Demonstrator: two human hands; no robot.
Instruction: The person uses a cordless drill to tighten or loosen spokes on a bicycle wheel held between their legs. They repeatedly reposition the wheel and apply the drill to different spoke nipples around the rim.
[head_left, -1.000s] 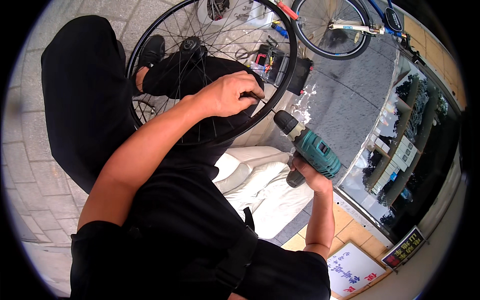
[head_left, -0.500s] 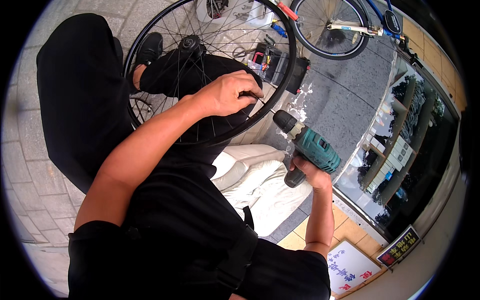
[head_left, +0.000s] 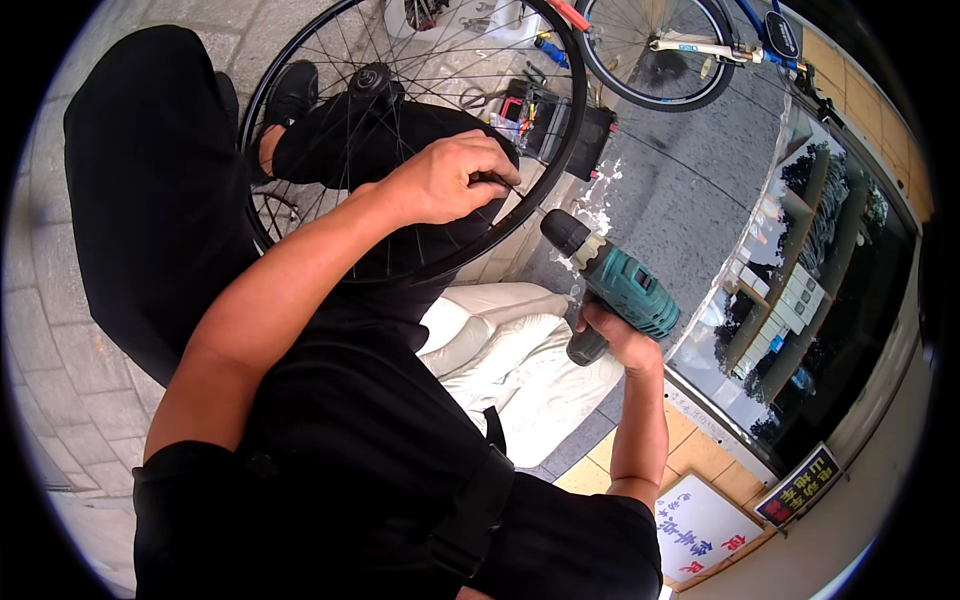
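A black spoked bicycle wheel (head_left: 562,150) rests on my lap, its hub (head_left: 371,80) toward the far side. My left hand (head_left: 445,180) reaches over the spokes and pinches a small dark part near the rim's right side. My right hand (head_left: 615,335) grips the handle of a teal and black cordless drill (head_left: 618,285). The drill's chuck points up and left toward the rim, a short way from it. My legs in black trousers lie under the wheel.
A white cushion or cloth (head_left: 520,365) lies beside my right hip. An open toolbox with tools (head_left: 545,110) sits beyond the wheel. A blue bicycle (head_left: 690,45) stands at the back. A glass shopfront (head_left: 800,290) and signs (head_left: 700,525) line the right side.
The drill has shifted slightly up and left toward the rim. My left hand stays pinched at the spokes; the view has barely moved.
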